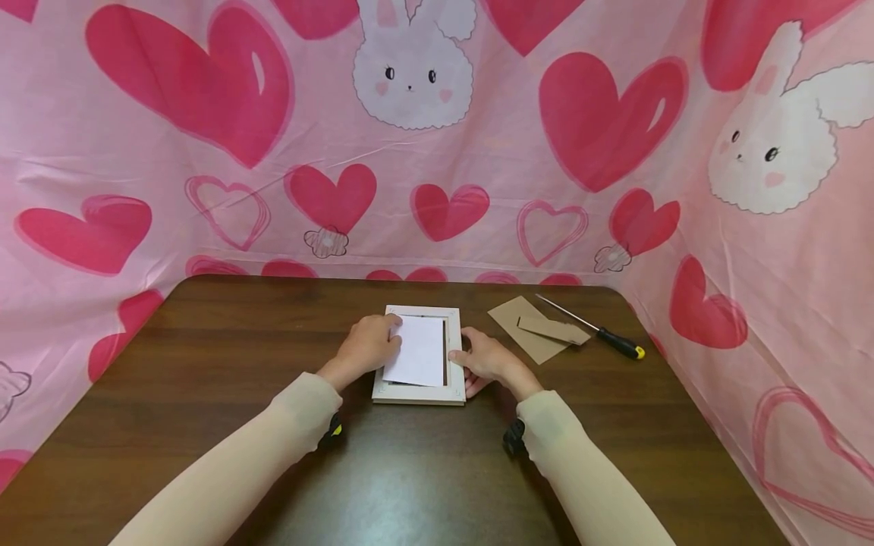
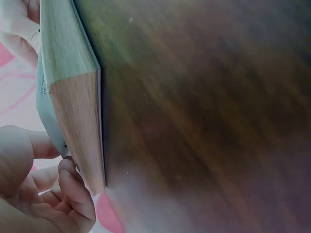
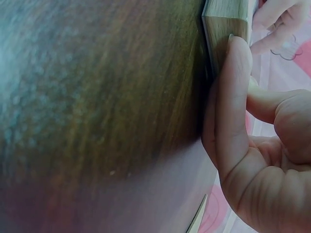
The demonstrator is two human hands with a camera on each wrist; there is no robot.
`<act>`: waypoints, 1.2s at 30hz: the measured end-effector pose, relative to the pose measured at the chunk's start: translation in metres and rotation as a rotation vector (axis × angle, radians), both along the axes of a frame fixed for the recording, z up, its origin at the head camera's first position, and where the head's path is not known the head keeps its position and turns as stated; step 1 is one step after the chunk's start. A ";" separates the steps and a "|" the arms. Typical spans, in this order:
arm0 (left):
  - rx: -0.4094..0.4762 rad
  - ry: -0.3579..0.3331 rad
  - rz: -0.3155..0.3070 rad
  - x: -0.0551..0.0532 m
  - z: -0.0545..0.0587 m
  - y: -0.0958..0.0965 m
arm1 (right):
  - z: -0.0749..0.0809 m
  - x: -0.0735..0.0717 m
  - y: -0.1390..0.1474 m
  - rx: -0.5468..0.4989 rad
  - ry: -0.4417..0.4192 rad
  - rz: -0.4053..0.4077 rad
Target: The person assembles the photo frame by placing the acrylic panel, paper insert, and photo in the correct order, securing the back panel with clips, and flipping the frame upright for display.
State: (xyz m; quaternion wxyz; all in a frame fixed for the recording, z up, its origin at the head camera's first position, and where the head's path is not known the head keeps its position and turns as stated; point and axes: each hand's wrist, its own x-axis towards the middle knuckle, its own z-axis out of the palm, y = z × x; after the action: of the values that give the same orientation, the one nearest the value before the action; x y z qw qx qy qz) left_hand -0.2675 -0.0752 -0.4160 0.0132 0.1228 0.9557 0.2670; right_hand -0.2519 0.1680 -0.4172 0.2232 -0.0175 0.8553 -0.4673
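A white picture frame [image 1: 419, 395] lies on the table, its wooden side [image 2: 75, 111] showing in the left wrist view. Over its opening is a white sheet [image 1: 418, 353], slightly askew, leaving a dark strip visible along the right. My left hand [image 1: 367, 343] pinches this sheet at its left edge, thumb and curled fingers meeting there in the left wrist view. On the opposite side, my right hand [image 1: 486, 358] grips the frame, with the thumb on top and the other fingers along the outer side. The sheet's underside is mostly hidden.
Right of the frame lies a brown backing board [image 1: 514, 309] with a stand leg [image 1: 549, 329] on it. Beside that is a screwdriver [image 1: 617, 343] with a black and yellow handle. Pink heart-patterned cloth [image 1: 505, 159] hangs around the dark wooden table [image 1: 273, 318].
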 end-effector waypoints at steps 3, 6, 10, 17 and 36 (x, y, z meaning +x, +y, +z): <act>-0.019 0.010 -0.004 0.001 0.000 0.001 | 0.000 0.000 -0.001 0.002 -0.002 -0.004; -0.060 0.034 -0.024 0.001 0.000 0.002 | -0.001 0.000 -0.001 0.004 -0.006 -0.007; -0.099 0.062 -0.052 0.002 0.000 0.002 | -0.002 0.001 0.000 0.000 -0.005 -0.002; -0.096 0.058 -0.069 0.003 -0.001 0.003 | -0.002 0.000 0.000 -0.012 -0.010 0.000; -0.057 0.031 -0.069 0.002 -0.005 0.003 | -0.003 -0.002 0.000 0.007 0.000 -0.001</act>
State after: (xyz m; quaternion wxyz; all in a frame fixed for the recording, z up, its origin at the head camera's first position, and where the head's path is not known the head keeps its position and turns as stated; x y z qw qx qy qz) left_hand -0.2660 -0.0725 -0.4215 0.0111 0.1594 0.9582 0.2374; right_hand -0.2534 0.1677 -0.4206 0.2230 -0.0166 0.8570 -0.4643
